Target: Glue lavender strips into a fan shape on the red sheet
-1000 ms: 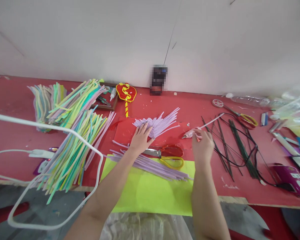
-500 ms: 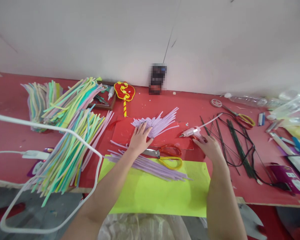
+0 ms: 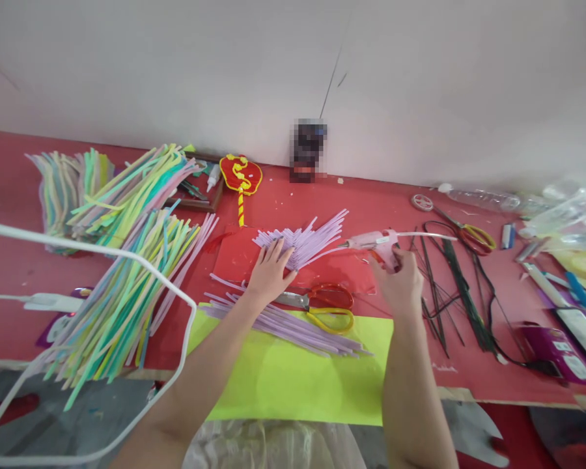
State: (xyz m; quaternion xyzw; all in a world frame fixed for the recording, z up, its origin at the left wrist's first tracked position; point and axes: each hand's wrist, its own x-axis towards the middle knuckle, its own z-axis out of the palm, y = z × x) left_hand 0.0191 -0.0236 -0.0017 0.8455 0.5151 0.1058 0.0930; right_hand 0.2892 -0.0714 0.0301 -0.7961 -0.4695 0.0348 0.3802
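Observation:
My left hand point(image 3: 272, 270) lies with its fingers flat on a fan of purple pipe cleaners point(image 3: 317, 241), laid out in a feathered pattern on a red sheet point(image 3: 229, 254). In my right hand point(image 3: 398, 280) is a pink hot glue gun point(image 3: 371, 241), its nozzle pointing left at the fan's right end. A clear glue stick point(image 3: 427, 235) juts from its back. Below the left hand lie scissors point(image 3: 329, 306) with one red and one yellow handle. Loose purple pipe cleaners point(image 3: 293, 329) rest under them, partly over a yellow-green sheet point(image 3: 297, 391).
Bundles of pastel pipe cleaners point(image 3: 122, 293) cover the left side, with a white tube frame point(image 3: 193, 326) in front. A red and yellow fan-shaped ornament point(image 3: 241, 176) lies at the back. Rightward are dark stems point(image 3: 461, 286), more scissors point(image 3: 476, 238) and a purple box point(image 3: 557, 352).
My right hand has taken hold of the glue gun and brought it up and left, its nozzle now by the purple fan. My left hand stays on the pipe cleaners.

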